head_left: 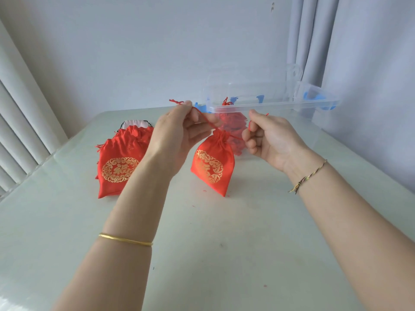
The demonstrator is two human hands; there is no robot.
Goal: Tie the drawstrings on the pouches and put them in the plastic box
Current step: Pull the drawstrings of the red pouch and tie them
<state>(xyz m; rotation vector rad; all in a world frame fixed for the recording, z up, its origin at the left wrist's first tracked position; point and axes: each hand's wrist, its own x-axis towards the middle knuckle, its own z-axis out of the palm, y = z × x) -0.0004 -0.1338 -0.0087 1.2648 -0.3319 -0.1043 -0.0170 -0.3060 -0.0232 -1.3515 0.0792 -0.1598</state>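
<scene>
Mid-frame, the pouch point(213, 167) hangs between my left grip point(179, 135) and right grip point(271, 140), each pinching a drawstring point(203, 117) end; I'd pull evenly outward so the knot seats at the neck.

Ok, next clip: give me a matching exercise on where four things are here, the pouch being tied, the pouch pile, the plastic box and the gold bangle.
Things:
1. pouch being tied
2. pile of pouches
3. plastic box
4. gold bangle

Places:
a. worn on the left arm
b. lying on the table, at the left
c. held by its drawstrings, pinched in the left hand and the right hand
d. at the table's far side, with red pouches inside

Pairs: 1-c, 2-b, 3-d, 4-a
</scene>
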